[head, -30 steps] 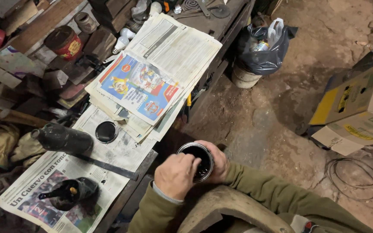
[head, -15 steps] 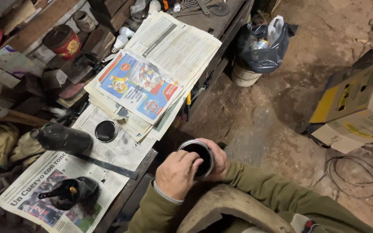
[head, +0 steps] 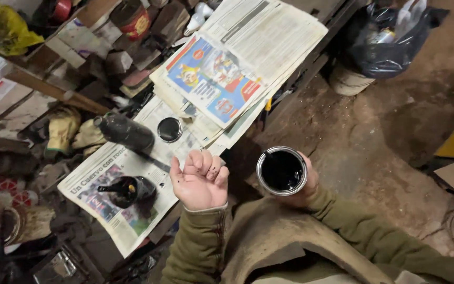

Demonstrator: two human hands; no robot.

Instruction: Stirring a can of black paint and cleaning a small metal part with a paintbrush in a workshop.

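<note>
Left hand [head: 199, 181] came off the tin [head: 281, 171], fingers now loosely curled, empty, just left of it; right hand [head: 307, 184] fingers grip tin from below.

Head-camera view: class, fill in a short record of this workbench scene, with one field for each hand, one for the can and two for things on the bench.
left hand: empty, held above the bench edge, fingers curled, dark spots on the skin
right hand: holds the can from below
can: round, metal, lid off, filled with black liquid
lid: small, round, black inside, lying on newspaper
newspapers: spread over the bench, several layers
dark bottle: lying on its side on the newspaper
floor: bare earth
</note>
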